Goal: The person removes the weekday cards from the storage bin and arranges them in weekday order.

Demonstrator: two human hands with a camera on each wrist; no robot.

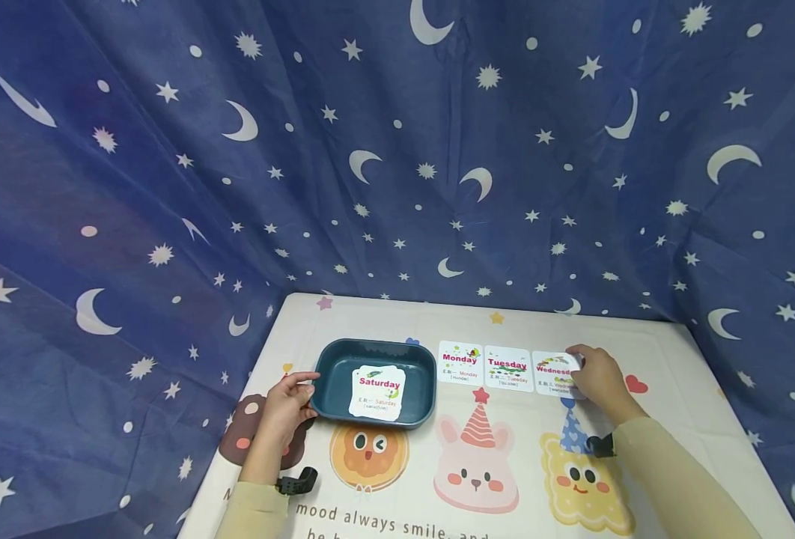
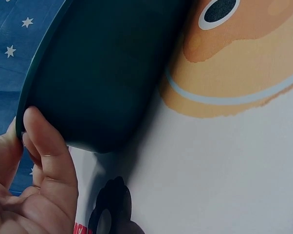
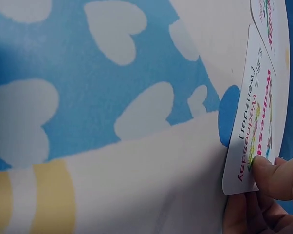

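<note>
A dark teal rectangular basin [image 1: 421, 382] stands on the left part of the table, and in it lies a white Saturday card [image 1: 377, 404]. My left hand [image 1: 286, 408] grips the basin's left rim, its thumb and fingers on either side of that edge in the left wrist view. Over to the right, my right hand [image 1: 601, 378] pinches the right edge of a Wednesday card [image 3: 246, 126], thumb on the printed face and the other fingers under it. That card is third in a row, just right of a Tuesday card [image 1: 508, 378] and a Monday card [image 1: 460, 373].
A white tablecloth [image 1: 492, 479] printed with cartoon figures and lettering covers the table. Blue star-and-moon fabric [image 1: 424, 187] hangs behind and along both sides. Dark wrist-worn cameras sit at both sleeves, the left one [image 1: 299, 481] near the basin's front.
</note>
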